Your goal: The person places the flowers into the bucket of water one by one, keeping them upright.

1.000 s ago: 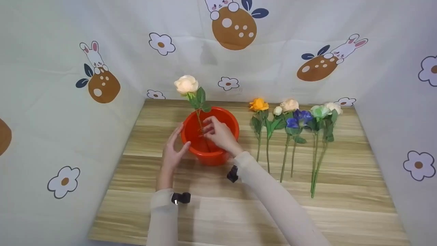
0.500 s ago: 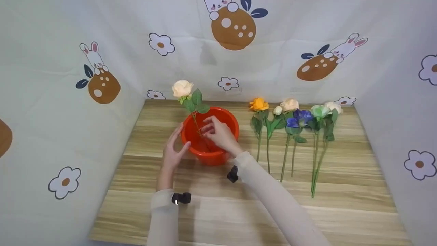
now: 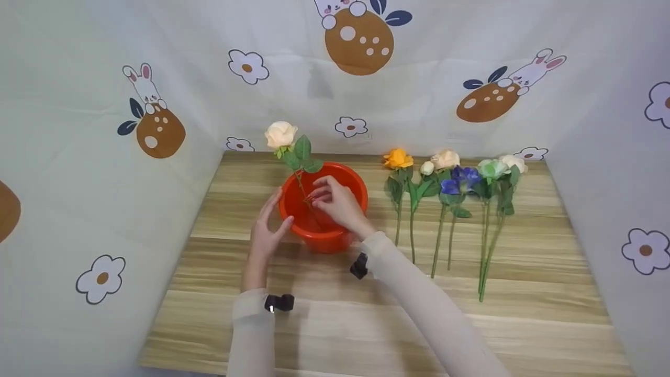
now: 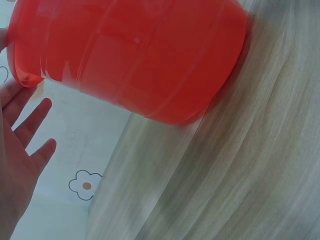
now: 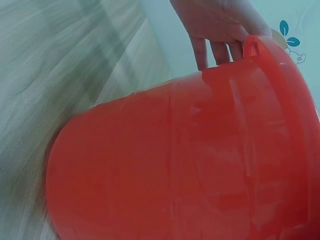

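Note:
In the head view, a cream artificial rose (image 3: 281,134) leans left out of a red bucket (image 3: 324,243); its stem slants down inside. My right hand (image 3: 337,204) is over the bucket's opening, fingers bent, fingertips pinching the stem. At the bucket's left side my left hand (image 3: 266,235) is spread with thumb and fingers apart along the rim. The left wrist view has the bucket wall (image 4: 145,55) with my left hand's fingers (image 4: 34,125) fairly straight beside the rim. In the right wrist view the bucket (image 5: 165,160) hides my right hand, and the left hand (image 5: 220,25) shows beyond it.
To the right on the wooden table (image 3: 335,335) lies a row of artificial flowers: an orange one (image 3: 398,158), a small white bud (image 3: 427,168), a peach one (image 3: 446,158), a purple one (image 3: 461,180), a green one (image 3: 492,168) and a cream one (image 3: 514,163). Patterned cloth (image 3: 293,99) surrounds the table.
Over the first half second the rose's head tilted left and slightly down, its stem leaning further. Since then it has stayed nearly still, and both hands have barely moved.

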`<state>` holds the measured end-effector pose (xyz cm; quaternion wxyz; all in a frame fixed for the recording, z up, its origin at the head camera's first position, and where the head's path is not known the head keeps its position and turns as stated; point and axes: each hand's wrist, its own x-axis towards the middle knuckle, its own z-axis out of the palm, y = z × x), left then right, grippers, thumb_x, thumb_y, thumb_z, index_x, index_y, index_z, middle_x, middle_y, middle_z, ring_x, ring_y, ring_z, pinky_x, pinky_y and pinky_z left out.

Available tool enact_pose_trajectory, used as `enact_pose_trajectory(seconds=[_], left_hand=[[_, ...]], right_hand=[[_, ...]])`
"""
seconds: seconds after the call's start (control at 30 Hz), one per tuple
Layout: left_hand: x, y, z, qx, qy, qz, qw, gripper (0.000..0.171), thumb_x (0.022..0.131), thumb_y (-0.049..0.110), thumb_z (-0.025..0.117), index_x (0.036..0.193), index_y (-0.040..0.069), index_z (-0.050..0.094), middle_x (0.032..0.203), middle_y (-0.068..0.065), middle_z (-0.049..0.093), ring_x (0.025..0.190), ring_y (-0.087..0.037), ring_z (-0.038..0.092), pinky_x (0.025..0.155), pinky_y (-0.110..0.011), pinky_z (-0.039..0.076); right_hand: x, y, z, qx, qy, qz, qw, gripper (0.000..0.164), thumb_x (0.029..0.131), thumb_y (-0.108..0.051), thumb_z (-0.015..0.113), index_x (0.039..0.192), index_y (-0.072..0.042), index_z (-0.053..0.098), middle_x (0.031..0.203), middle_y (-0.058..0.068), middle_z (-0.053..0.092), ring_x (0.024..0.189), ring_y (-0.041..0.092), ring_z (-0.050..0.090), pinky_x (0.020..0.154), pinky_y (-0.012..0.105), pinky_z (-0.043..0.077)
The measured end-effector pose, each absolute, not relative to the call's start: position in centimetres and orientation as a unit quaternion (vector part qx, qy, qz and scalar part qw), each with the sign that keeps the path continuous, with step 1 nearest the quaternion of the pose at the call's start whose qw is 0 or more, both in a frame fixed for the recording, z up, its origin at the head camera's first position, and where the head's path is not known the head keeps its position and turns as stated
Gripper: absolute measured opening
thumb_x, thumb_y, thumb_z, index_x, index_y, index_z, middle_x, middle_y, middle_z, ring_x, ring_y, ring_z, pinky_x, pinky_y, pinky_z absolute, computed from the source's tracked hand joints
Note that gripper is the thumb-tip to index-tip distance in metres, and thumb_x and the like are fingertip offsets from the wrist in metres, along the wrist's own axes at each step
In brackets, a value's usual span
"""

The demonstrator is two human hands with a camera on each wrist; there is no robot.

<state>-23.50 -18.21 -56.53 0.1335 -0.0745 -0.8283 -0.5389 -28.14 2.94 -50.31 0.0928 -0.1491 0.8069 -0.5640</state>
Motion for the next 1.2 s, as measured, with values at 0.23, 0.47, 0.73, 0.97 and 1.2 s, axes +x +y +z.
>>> enact_pose_trajectory(seconds=[0.23, 0.47, 0.73, 0.97, 1.2], left_hand=[[-23.4, -18.2, -56.6, -0.074, -0.826, -0.542, 0.135, 0.061, 0.093, 0.020, 0.069, 0.150, 0.021, 0.047, 0.158, -0.007, 0.042, 0.149, -0.023, 0.035, 0.125, -0.051, 0.023], [-23.7, -18.1, -56.4, -0.072, -0.819, -0.555, 0.124, 0.063, 0.093, 0.016, 0.070, 0.151, 0.021, 0.046, 0.159, -0.005, 0.041, 0.149, -0.023, 0.035, 0.125, -0.053, 0.021], [-22.6, -17.4, -54.0, -0.103, -0.810, -0.559, 0.141, 0.061, 0.090, 0.001, 0.067, 0.147, -0.004, 0.044, 0.154, -0.026, 0.041, 0.146, -0.039, 0.035, 0.124, -0.057, 0.021], [-23.8, -18.0, -56.6, -0.092, -0.813, -0.558, 0.142, 0.065, 0.090, 0.006, 0.070, 0.150, 0.006, 0.044, 0.158, -0.018, 0.039, 0.149, -0.032, 0.033, 0.125, -0.053, 0.020], [-23.6, -18.2, -56.8, -0.091, -0.812, -0.559, 0.144, 0.063, 0.091, 0.015, 0.072, 0.150, 0.015, 0.047, 0.158, -0.009, 0.042, 0.149, -0.025, 0.035, 0.126, -0.049, 0.022]], right_hand=[[-28.2, 3.2, -50.1, -0.162, 0.770, -0.613, 0.069, 0.039, 0.091, -0.003, 0.069, 0.128, 0.000, 0.055, 0.119, 0.015, 0.071, 0.107, 0.025, 0.071, 0.096, 0.034, 0.058], [-28.3, 4.2, -48.6, -0.176, 0.738, -0.649, 0.050, 0.039, 0.090, -0.003, 0.070, 0.125, 0.005, 0.056, 0.119, 0.019, 0.070, 0.111, 0.035, 0.067, 0.100, 0.035, 0.055], [-28.8, 6.6, -48.0, -0.149, 0.732, -0.664, 0.028, 0.035, 0.090, -0.003, 0.070, 0.122, 0.004, 0.057, 0.120, 0.020, 0.069, 0.114, 0.035, 0.067, 0.098, 0.033, 0.056], [-29.4, 9.7, -47.4, -0.139, 0.723, -0.677, -0.005, 0.033, 0.090, 0.002, 0.067, 0.121, 0.008, 0.056, 0.121, 0.027, 0.066, 0.116, 0.042, 0.063, 0.099, 0.034, 0.056], [-29.5, 12.7, -47.5, -0.111, 0.722, -0.682, -0.020, 0.038, 0.091, -0.001, 0.068, 0.124, 0.009, 0.055, 0.125, 0.029, 0.064, 0.117, 0.040, 0.063, 0.097, 0.027, 0.055]])
